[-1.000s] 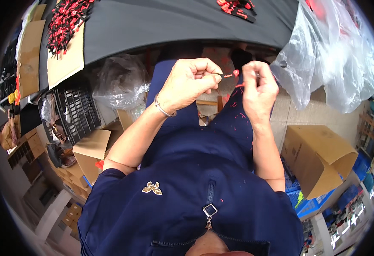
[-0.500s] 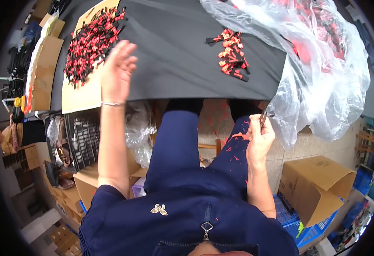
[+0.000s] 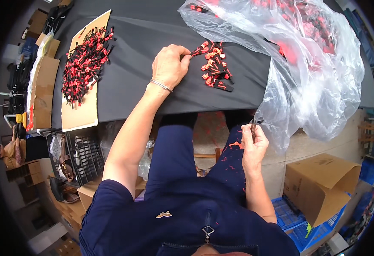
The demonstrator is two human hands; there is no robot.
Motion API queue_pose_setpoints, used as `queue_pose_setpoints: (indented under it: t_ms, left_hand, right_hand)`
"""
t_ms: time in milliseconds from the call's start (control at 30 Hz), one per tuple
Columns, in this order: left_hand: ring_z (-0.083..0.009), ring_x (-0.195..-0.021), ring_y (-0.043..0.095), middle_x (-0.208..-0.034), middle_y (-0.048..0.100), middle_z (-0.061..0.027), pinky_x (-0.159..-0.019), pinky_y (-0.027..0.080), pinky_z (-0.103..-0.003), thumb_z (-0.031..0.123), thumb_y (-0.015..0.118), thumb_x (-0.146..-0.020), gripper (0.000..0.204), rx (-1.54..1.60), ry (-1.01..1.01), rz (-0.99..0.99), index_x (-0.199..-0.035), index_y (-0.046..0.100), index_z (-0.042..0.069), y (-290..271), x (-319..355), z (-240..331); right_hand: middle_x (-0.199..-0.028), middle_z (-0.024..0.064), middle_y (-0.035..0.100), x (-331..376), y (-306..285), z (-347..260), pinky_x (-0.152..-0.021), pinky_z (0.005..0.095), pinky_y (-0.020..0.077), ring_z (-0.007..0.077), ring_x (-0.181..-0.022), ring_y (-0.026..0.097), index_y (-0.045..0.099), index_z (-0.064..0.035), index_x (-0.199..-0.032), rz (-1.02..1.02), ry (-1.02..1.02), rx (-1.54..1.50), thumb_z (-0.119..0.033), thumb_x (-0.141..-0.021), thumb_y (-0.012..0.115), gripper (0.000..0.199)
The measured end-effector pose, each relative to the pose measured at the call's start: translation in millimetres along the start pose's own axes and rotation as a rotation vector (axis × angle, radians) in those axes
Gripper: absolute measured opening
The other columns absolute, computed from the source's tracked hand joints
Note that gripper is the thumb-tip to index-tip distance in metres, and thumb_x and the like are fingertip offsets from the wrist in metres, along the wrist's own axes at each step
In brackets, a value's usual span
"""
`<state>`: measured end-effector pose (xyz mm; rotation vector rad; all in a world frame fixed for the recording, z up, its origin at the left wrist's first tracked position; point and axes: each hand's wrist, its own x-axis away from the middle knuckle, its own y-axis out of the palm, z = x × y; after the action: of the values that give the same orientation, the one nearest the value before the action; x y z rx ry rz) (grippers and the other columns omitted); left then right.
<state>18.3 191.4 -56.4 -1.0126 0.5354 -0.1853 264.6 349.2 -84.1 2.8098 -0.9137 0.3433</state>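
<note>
My left hand [image 3: 170,65] reaches over the dark cloth, its thumb and fingers pinched on the end of a small black-and-red piece [image 3: 200,49]. That piece lies at the edge of a small cluster of similar red-and-black pieces [image 3: 214,70]. Down by my right thigh, my right hand [image 3: 254,147] is closed round a small dark tool [image 3: 253,128]; most of it is hidden in the fingers. A large heap of black-and-red pieces [image 3: 86,64] rests on a cardboard sheet [image 3: 80,117] to the left.
A clear plastic bag [image 3: 300,91] with more red pieces spreads over the table's right side and hangs off its edge. Red scraps [image 3: 234,147] lie on my trousers. An open carton [image 3: 321,187] sits on a blue crate [image 3: 291,215] at right; a black crate [image 3: 84,155] stands at left.
My left hand has moved right from beside the large heap to the small cluster and closed on a piece. The right hand still holds the tool near my thigh.
</note>
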Motion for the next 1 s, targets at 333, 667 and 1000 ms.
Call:
queue_pose_setpoints:
  t_ms: [333,667,1000]
  left_hand:
    - [-0.0058,-0.062,0.056,-0.076,0.065,-0.0024,-0.059,0.044,-0.019,0.013,0.063,-0.082,0.010,1.221,-0.674,-0.309,-0.088,0.063,0.004,-45.0,68.1,33.6]
    - [-0.0066,-0.065,0.056,-0.076,0.064,-0.0041,-0.061,0.046,-0.018,0.011,0.064,-0.081,0.013,1.442,-0.669,-0.513,-0.090,0.063,0.001,-62.8,132.6,88.6]
    - [-0.0066,-0.065,0.056,-0.077,0.064,-0.0040,-0.061,0.046,-0.019,0.010,0.064,-0.081,0.013,1.446,-0.648,-0.557,-0.090,0.064,0.001,-58.2,150.1,100.4]
  right_hand:
    - [-0.097,0.0058,0.063,9.1,9.2,-17.1,-0.075,0.0224,0.0474,0.0088,-0.081,0.058,0.058,0.0005,-0.113,-0.062,-0.275,0.095,-0.011,-0.081,0.072,0.037]
    - [-0.069,0.0050,0.061,24.5,20.3,-42.1,-0.053,0.0304,0.0449,0.0203,-0.059,0.056,0.062,-0.0030,-0.087,-0.008,-0.940,0.577,-0.016,-0.071,0.078,0.026]
    - [-0.070,0.0053,0.062,38.4,4.3,-30.7,-0.053,0.0291,0.0450,0.0188,-0.058,0.056,0.063,-0.0044,-0.081,-0.011,-0.794,0.516,-0.012,-0.072,0.077,0.018]
